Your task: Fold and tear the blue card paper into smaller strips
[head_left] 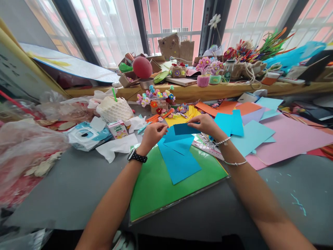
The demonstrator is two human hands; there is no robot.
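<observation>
Right hand [204, 124]: the right end of a dark blue paper strip [186, 129] is pinched between thumb and fingers
Left hand [154, 133]: thumb and forefinger are held close together at the tips, just beside the strip's left end; whether anything is pinched between them cannot be told
Dark blue paper strip: it is held lengthwise between the two hands, in front of the blue paper sheets [179, 170]
Blue paper sheets: they are overlapped on a glossy green sheet [153, 198], which is laid on the gray table [104, 184]
Wrists: a dotted black watch strap [139, 158] is worn on the left, two bracelets [235, 163] on the right
Right of the hands: pale aqua sheets [253, 135] are spread over a large pink sheet [296, 135]
</observation>
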